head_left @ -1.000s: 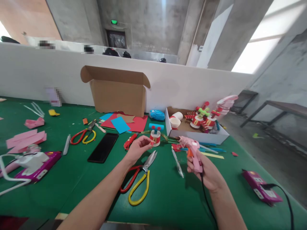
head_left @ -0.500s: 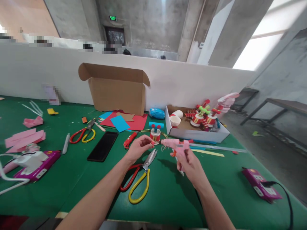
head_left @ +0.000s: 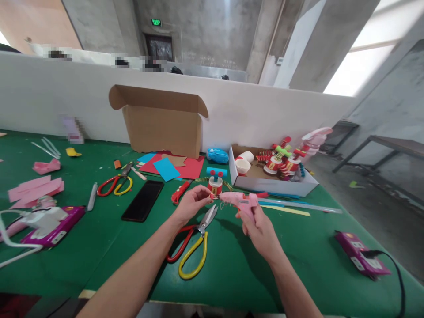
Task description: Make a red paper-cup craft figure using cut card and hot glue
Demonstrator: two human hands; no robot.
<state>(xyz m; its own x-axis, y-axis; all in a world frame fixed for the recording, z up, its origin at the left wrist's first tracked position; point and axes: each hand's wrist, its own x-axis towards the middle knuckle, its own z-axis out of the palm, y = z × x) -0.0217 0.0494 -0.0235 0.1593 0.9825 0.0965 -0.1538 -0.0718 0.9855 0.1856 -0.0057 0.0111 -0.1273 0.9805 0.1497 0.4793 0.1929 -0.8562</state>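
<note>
My right hand [head_left: 256, 225] is wrapped round the grip of a pink hot glue gun [head_left: 240, 199], its nozzle pointing left. Close to that nozzle, my left hand [head_left: 195, 201] pinches a small red piece [head_left: 212, 196], too small to make out fully. Just behind both hands stands a paper-cup figure [head_left: 215, 184] with a blue rolled top, red eyes and spring-like folded arms. Scissors [head_left: 202, 234] with one red and one yellow handle lie partly open on the green table, below the hands, and my left forearm covers part of the red handle.
A white box [head_left: 274, 183] with cups and finished figures stands at the right back. Left are a black phone [head_left: 143, 201], a red utility knife [head_left: 180, 192], smaller scissors [head_left: 119, 180] and coloured paper [head_left: 188, 167]. A cardboard box [head_left: 162, 126] stands behind. Purple power strips [head_left: 361, 254] flank the table.
The glue gun has shifted slightly left, bringing its nozzle nearer the small red piece, and my right hand has turned with it. My left hand keeps its pinch, nearly still.
</note>
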